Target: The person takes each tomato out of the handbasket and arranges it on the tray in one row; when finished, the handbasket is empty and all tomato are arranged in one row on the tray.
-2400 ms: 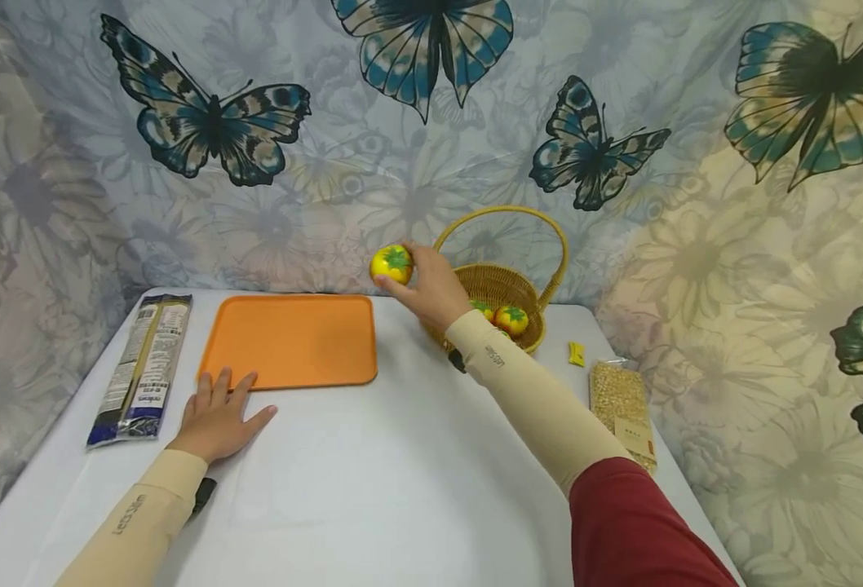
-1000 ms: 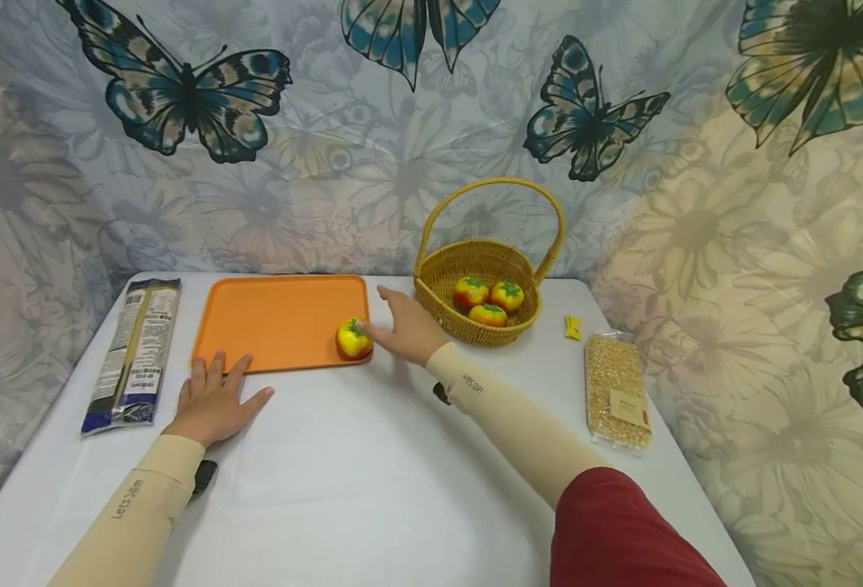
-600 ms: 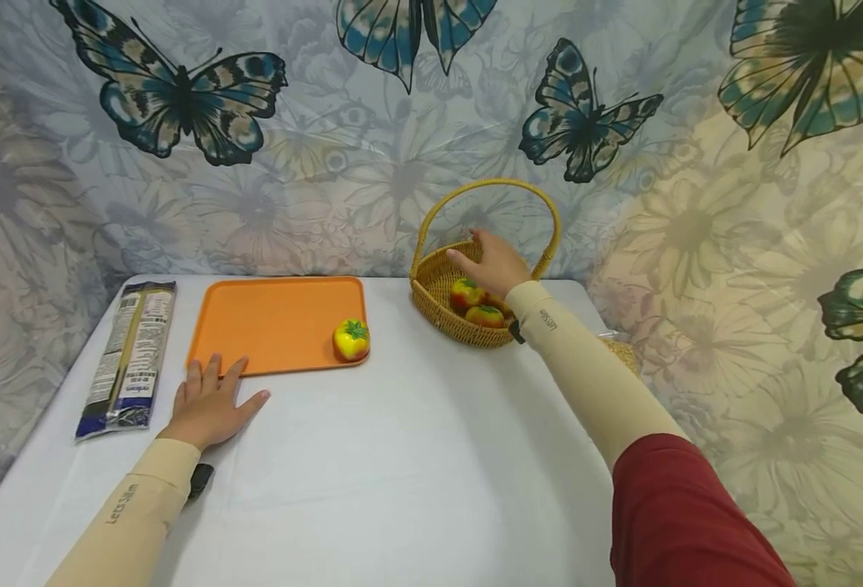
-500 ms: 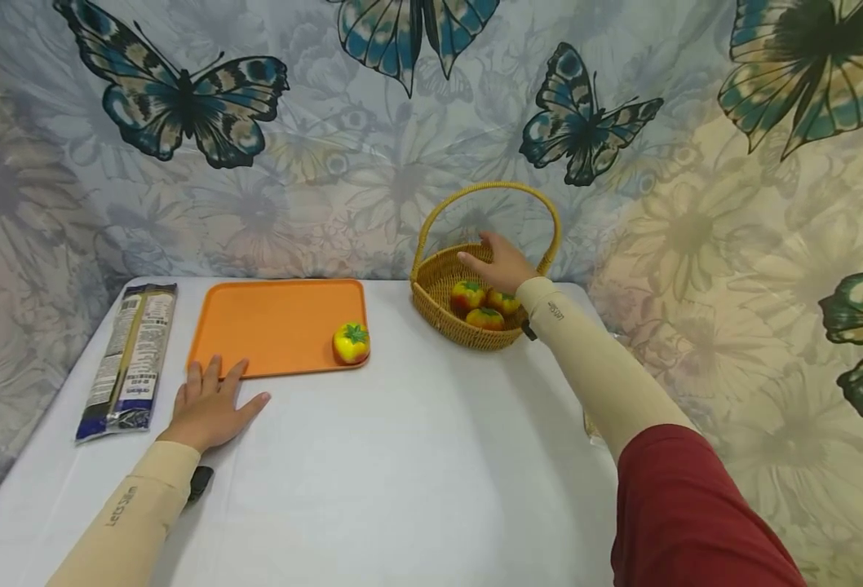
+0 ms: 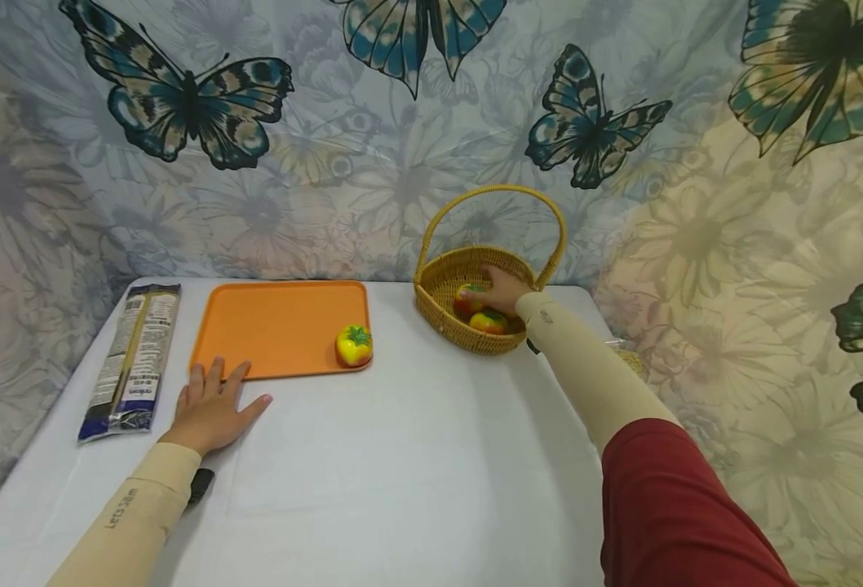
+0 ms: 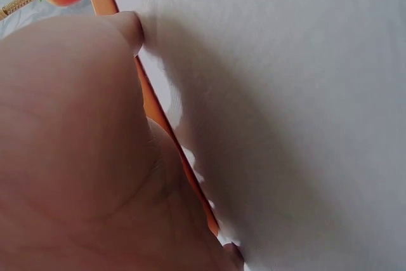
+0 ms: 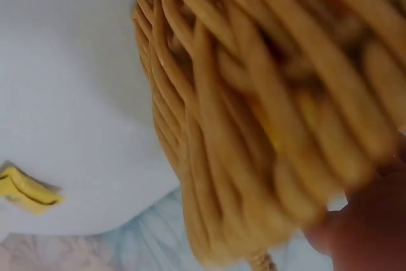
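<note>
My left hand (image 5: 210, 412) lies with spread fingers at the near-left edge of the orange tray (image 5: 277, 322). One yellow-red toy persimmon (image 5: 354, 346) with a green leafy top sits in the tray's near-right corner. My right hand (image 5: 503, 292) reaches down inside the wicker basket (image 5: 442, 314), below its arched handle. Its thumb overlaps one persimmon (image 5: 464, 303), and another persimmon (image 5: 489, 321) shows just below the hand. A third is hidden beneath the palm; whether the fingers grip it I cannot tell. The basket's woven wall (image 7: 216, 106) blocks the right wrist view.
A long printed packet (image 5: 130, 363) lies left of the tray. On the right, a bag of grains (image 5: 631, 359) is mostly behind the right forearm. A small yellow wrapper (image 7: 28, 190) lies beside the basket. A butterfly-print cloth (image 5: 395, 187) hangs behind the white table (image 5: 402, 473).
My right hand carried a persimmon from the basket to the tray, let it go there, then moved back right and down into the basket. The left hand has stayed at the tray's edge.
</note>
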A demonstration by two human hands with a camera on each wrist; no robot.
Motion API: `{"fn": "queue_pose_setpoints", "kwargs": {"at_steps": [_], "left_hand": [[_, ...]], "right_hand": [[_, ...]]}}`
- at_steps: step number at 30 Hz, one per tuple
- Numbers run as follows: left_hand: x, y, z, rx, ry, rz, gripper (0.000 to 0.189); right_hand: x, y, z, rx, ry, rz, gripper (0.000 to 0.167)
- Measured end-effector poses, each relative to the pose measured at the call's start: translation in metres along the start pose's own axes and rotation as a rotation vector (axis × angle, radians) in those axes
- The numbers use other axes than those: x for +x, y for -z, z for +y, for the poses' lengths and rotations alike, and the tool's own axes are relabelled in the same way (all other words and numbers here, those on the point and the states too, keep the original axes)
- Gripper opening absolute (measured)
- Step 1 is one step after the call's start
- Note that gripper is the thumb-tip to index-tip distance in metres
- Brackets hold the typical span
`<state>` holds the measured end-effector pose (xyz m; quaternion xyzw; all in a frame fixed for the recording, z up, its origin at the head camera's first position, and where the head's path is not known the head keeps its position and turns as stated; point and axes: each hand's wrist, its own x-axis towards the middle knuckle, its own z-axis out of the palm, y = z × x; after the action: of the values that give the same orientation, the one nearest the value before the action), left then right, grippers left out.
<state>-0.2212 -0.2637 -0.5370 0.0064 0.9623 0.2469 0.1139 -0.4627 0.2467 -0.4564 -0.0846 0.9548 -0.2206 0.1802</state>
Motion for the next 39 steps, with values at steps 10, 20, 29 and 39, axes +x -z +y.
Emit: {"fn": "queue_pose_setpoints", "kwargs": {"at_steps": [10,20,29,39], "left_hand": [[-0.001,0.000,-0.001,-0.007,-0.010,-0.004,0.100],[0.000,-0.001,-0.001,-0.002,-0.002,0.002,0.100],[0.004,-0.002,-0.007,-0.003,-0.009,0.001,0.101],[0.002,-0.002,-0.005,-0.016,-0.021,0.001,0.100]], "right_hand": [[0.010,-0.019,0.007,-0.147,-0.041,0.054,0.102],[0.003,-0.025,0.005,-0.106,-0.027,0.067,0.095],[-0.006,-0.015,-0.010,-0.142,-0.009,0.110,0.099],[-0.067,0.007,-0.087,-0.135,0.215,0.183,0.099]]}}
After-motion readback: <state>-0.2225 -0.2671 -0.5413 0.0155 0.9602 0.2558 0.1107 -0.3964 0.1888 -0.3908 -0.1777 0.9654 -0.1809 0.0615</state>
